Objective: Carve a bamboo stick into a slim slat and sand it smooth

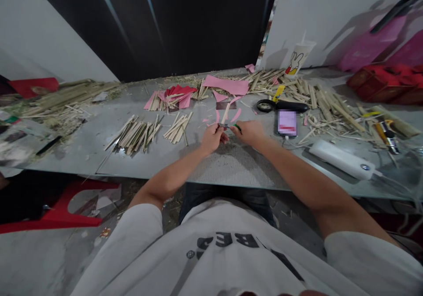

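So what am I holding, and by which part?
The right hand holds what looks like a green-handled metal tool by its handle; the left hand is near the grey end, its grip unclear.

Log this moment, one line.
left hand: curled, near pale stick | right hand: on green tool | stick pile: left | phone: right

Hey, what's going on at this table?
A person in a white T-shirt is working with both bare hands close together over a grey table. The right hand grips a small tool with a green part, too small to identify. The left hand is at the tool's other end, close to a pale thin strip pointing away from the person. To the left lie a larger pile of strips and a smaller pile; pink paper lies beyond the hands.
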### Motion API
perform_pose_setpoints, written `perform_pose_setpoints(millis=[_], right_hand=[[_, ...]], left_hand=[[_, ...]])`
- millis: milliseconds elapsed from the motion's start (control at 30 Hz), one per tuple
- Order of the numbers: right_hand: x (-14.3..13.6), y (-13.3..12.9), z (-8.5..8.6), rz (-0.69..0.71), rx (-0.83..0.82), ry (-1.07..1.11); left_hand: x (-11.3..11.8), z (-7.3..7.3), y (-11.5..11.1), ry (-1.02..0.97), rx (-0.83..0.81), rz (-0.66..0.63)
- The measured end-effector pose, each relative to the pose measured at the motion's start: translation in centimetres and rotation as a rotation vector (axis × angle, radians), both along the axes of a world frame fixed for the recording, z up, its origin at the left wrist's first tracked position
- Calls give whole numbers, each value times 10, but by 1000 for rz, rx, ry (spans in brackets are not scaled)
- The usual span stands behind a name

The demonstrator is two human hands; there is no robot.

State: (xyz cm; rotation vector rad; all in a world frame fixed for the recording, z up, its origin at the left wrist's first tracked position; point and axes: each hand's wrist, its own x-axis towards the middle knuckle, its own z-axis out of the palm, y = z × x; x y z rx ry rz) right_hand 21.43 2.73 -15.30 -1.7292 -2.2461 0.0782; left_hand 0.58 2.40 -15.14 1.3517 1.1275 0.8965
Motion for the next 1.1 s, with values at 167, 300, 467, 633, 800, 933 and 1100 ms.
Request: perform_pose_setpoints(millis=[167,300,467,633,800,933,1100], right_hand=[[1,4,5,23,30,12],[-5,7,5,19,56,21],[10,21,9,-167,102,7],[56,34,11,-445,144,24],[52,24,4,-348,106,89],[33,14,1,-166,84,132],[18,2,4,-11,45,189]], left_hand=[[-1,5,-7,-19,6,43],[-2,8,-6,-6,22,76],[-2,6,-18,32,35,77],[5,1,-33,15,-2,-32],[5,1,-15,-57,-60,-34],[1,0,-5,-86,-53,3],[3,-3,-1,-71,-31,4]])
